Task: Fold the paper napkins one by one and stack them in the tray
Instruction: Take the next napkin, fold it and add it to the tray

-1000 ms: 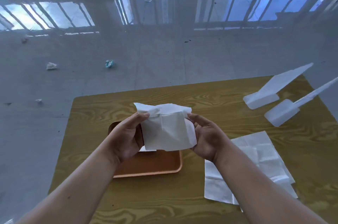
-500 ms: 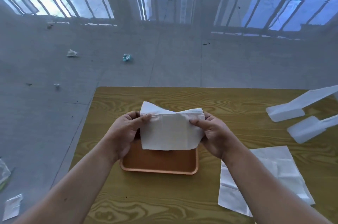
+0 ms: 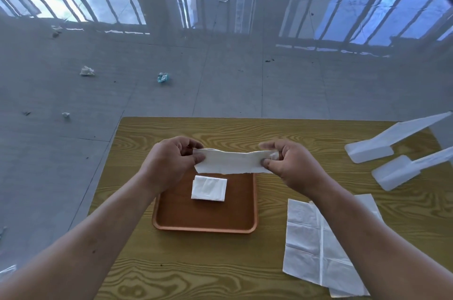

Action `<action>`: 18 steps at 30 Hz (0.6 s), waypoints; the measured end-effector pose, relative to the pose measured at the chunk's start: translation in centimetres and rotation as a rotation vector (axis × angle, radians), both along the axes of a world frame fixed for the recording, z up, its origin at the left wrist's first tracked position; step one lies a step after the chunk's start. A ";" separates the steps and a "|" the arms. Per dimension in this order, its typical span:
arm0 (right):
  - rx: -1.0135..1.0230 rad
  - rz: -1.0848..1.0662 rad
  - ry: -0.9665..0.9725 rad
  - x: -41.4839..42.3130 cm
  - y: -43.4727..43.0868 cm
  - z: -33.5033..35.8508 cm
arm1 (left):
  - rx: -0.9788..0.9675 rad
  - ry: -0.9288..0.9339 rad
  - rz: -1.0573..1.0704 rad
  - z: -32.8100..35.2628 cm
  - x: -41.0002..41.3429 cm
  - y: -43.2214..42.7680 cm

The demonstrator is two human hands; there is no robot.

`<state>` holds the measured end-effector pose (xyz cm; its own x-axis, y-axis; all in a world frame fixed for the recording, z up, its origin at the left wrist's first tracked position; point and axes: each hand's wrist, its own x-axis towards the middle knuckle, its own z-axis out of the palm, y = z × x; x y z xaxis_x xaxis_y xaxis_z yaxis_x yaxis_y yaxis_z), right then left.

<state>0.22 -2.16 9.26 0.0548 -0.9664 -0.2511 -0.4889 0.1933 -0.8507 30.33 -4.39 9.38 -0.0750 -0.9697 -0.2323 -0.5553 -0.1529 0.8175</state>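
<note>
Both hands hold one white paper napkin (image 3: 235, 162) stretched into a narrow horizontal strip above the far edge of the brown tray (image 3: 181, 216). My left hand (image 3: 171, 160) pinches its left end, and my right hand (image 3: 289, 165) pinches its right end. Inside the tray lies one small folded napkin (image 3: 209, 188), flat, near the tray's far side. To the right of the tray, a pile of unfolded white napkins (image 3: 308, 245) lies on the table, partly hidden by my right forearm.
The wooden table (image 3: 220, 272) has its left edge close to the tray. Two white plastic pieces (image 3: 382, 145) (image 3: 402, 172) lie at the table's far right. Crumpled scraps of litter (image 3: 87, 71) (image 3: 162, 77) lie on the grey floor beyond.
The napkin went from a broad, half-folded sheet to a narrow strip pulled out between my hands. The folded napkin in the tray, hidden before, now shows below it.
</note>
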 end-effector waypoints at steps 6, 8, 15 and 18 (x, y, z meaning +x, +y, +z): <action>-0.143 0.180 0.449 0.2 0.1 1.2 | -0.255 -0.265 -0.092 1.3 -1.1 -1.4; -0.049 0.189 0.315 0.5 -0.2 1.1 | -0.290 -0.323 -0.030 1.3 -1.6 -2.1; 0.481 -0.210 -0.953 2.7 0.3 0.1 | 0.255 -0.170 0.214 -0.3 -2.5 0.2; 0.499 -0.229 -1.103 3.5 0.8 -0.5 | 0.707 0.226 0.122 -1.2 -2.9 2.0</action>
<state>3.76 -1.34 8.73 0.3130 -0.7932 -0.5223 0.5320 0.6020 -0.5954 27.44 -2.38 8.21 -0.0961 -0.5997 -0.7945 -0.3308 -0.7335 0.5937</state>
